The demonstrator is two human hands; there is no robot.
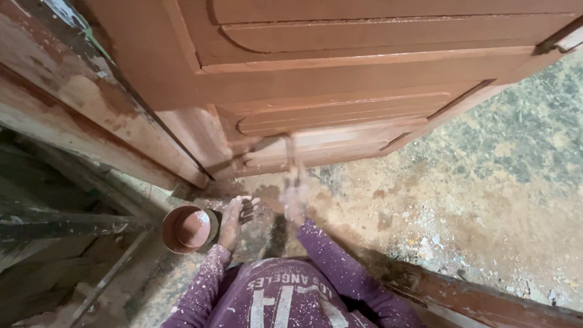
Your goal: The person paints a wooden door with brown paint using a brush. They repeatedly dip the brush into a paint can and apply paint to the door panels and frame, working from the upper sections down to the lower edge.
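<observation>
The right hand [296, 197] is raised in front of the door [340, 79], closed around a brush [290, 159] whose handle runs up from the fist. The brush is blurred, so its head cannot be made out clearly — it seems to lie against the bottom panel of the door, just above the hand. The hand itself is dusted with pale paint specks and also blurred.

The left hand [235, 214] sits lower and to the left of the right one, near but apart from it. Its fingers are loosely spread, half open, and it holds nothing; whether the fingertips touch the floor [486, 200] cannot be told.

Just left of the left hand stands a bowl [186, 229] — round, reddish-brown, with paint of the same colour inside. It rests on the floor, close beside the hand but not touching it.

The door is red-brown, panelled, and stands above and beyond both hands. Left of the bowl a frame [91, 115], patchy with worn paint, slants down to the floor. The floor to the right of the right hand is mottled, smeared with orange-brown and scattered with pale flakes. Both sleeves [331, 255] are purple and speckled white.
</observation>
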